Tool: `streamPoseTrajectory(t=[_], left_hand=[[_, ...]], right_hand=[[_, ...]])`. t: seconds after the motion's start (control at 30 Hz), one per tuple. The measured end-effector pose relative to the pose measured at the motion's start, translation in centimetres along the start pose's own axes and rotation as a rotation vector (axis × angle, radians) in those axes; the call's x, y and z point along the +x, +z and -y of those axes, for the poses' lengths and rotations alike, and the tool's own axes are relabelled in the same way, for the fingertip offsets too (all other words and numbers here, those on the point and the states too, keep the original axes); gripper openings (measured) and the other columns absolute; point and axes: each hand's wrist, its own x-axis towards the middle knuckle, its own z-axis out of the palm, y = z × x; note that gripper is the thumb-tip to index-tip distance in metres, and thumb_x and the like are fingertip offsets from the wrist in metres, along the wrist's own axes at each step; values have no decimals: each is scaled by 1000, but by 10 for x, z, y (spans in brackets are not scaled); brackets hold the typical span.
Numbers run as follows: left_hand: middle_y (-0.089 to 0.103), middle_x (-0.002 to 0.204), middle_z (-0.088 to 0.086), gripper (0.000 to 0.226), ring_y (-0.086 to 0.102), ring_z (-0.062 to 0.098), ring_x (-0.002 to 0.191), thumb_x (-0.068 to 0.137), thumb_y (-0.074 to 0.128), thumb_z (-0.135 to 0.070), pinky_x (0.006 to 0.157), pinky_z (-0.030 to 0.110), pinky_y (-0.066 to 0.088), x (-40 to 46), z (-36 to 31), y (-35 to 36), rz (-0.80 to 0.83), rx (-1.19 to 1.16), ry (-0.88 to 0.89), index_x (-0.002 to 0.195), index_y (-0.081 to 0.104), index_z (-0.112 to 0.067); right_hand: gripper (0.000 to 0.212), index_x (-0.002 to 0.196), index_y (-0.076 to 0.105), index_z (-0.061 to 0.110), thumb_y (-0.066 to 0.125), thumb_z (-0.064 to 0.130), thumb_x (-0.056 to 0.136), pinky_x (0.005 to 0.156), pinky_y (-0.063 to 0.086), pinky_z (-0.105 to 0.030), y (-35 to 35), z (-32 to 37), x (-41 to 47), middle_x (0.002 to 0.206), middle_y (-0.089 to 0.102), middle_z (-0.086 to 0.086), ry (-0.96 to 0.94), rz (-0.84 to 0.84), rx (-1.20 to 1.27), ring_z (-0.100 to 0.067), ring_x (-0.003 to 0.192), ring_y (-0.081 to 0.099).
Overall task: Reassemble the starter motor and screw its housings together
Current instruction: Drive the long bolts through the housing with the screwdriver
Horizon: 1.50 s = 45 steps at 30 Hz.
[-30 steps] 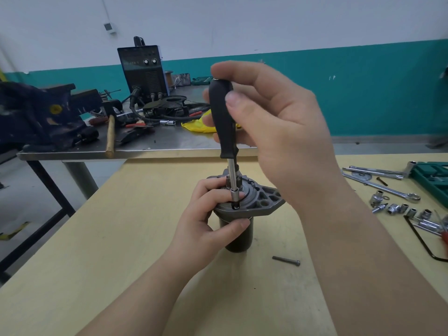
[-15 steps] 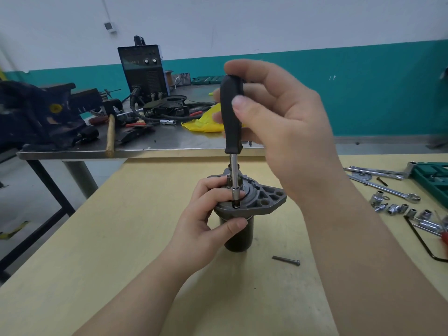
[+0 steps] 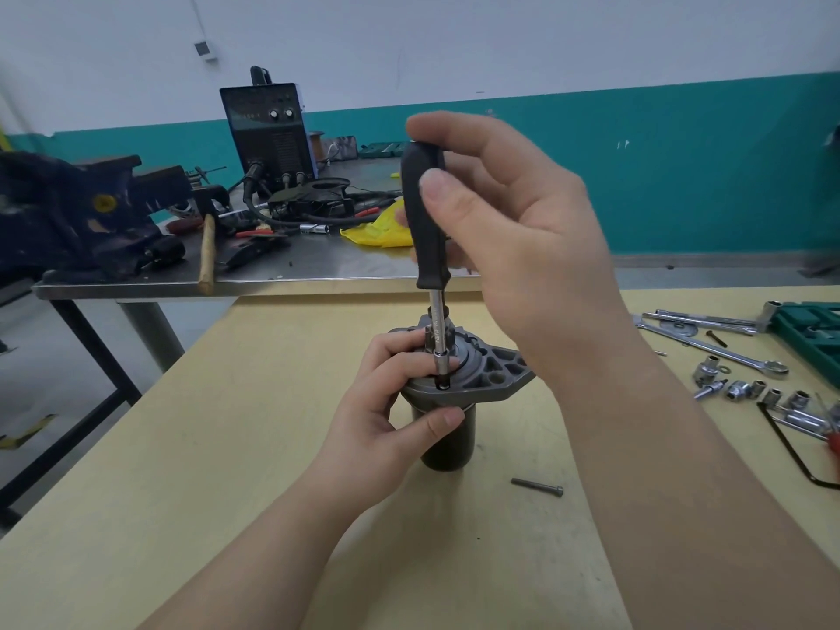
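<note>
The starter motor [image 3: 482, 384] stands upright on the wooden table [image 3: 227, 447], its grey flanged housing on top of a dark cylindrical body. My left hand [image 3: 386, 411] grips the housing's near rim, thumb under the flange and fingers on top. My right hand [image 3: 509, 234] holds the black handle of a nut driver [image 3: 427, 220] between thumb and fingers. Its steel shaft runs down to a socket seated in a hole on the housing's near edge. A loose dark bolt [image 3: 537, 486] lies on the table to the right of the motor.
Several sockets [image 3: 745, 388], a ratchet wrench [image 3: 727, 352], a bent black rod [image 3: 791, 452] and a green tool case [image 3: 813, 334] lie at the right. Behind stands a steel bench [image 3: 272, 275] with a blue vise [image 3: 77, 211], a hammer [image 3: 207, 252], a welder [image 3: 268, 129] and a yellow rag [image 3: 377, 231].
My right hand and the driver's handle shifted slightly right, then back left, with the fingers repositioned on the handle. The socket stayed on the housing. My left hand kept its grip.
</note>
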Motion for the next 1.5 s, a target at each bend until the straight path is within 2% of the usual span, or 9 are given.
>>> streamPoseTrajectory(t=[0.13, 0.33, 0.5, 0.6, 0.77, 0.83, 1.03, 1.33, 1.5], left_hand=[[55, 141, 3, 37, 50, 35, 142, 86, 82, -24, 113, 66, 44, 0, -1, 0, -2, -1, -6, 122, 76, -28], [55, 142, 3, 36, 46, 33, 147, 86, 82, -23, 115, 63, 43, 0, -1, 0, 1, 1, -1, 120, 76, -33], [56, 141, 1, 37, 47, 36, 146, 87, 82, -23, 115, 65, 43, 0, 0, 0, 2, -3, 14, 122, 76, -33], [55, 141, 3, 37, 46, 36, 146, 86, 82, -23, 115, 65, 43, 0, 1, 0, 1, 4, 4, 123, 76, -30], [55, 141, 5, 35, 46, 34, 146, 86, 82, -23, 116, 63, 42, -1, 0, 0, -7, -4, -9, 120, 76, -27], [56, 140, 4, 33, 47, 35, 145, 86, 82, -24, 115, 64, 42, 0, 0, 0, -5, -2, -10, 118, 76, -28], [56, 140, 0, 36, 48, 32, 145, 85, 82, -23, 116, 62, 44, 0, -1, 0, -6, -3, -9, 121, 76, -29], [55, 139, 7, 34, 48, 37, 143, 84, 82, -24, 114, 66, 41, -1, 0, 0, -12, -11, -38, 117, 76, -17], [55, 140, 8, 36, 46, 36, 146, 84, 82, -24, 115, 65, 43, 0, -2, 1, -9, -9, -21, 119, 76, -23]], right_hand=[[29, 128, 67, 30, 63, 12, 106, 80, 67, -44, -3, 4, -3, 100, 79, 0, 9, 106, 92, -25, 92, 80], [29, 121, 67, 25, 80, 27, 95, 70, 57, -23, 11, -7, -5, 89, 64, 17, -237, -307, -433, -10, 75, 67], [18, 123, 65, 28, 63, 22, 106, 89, 64, -46, 4, -6, -1, 109, 75, 8, -79, -101, -82, -15, 101, 74], [23, 125, 65, 28, 61, 14, 107, 80, 67, -52, 1, -1, -2, 105, 76, 0, -20, 20, 52, -25, 91, 78], [26, 119, 66, 25, 78, 23, 96, 69, 56, -23, 9, -5, -5, 84, 61, 18, -247, -251, -432, -9, 71, 62], [26, 120, 68, 17, 77, 26, 97, 68, 55, -25, 12, -6, -6, 87, 59, 13, -320, -317, -587, -9, 72, 59], [23, 126, 62, 28, 60, 19, 105, 90, 64, -49, 6, -1, -5, 116, 73, 7, -61, -90, -97, -17, 107, 73], [37, 132, 65, 22, 77, 25, 97, 80, 61, -36, 13, -5, -7, 108, 68, 6, -223, -237, -487, -17, 91, 69], [28, 130, 65, 29, 63, 19, 104, 92, 64, -46, 6, 0, -4, 116, 74, 11, -28, -44, -66, -17, 108, 75]])
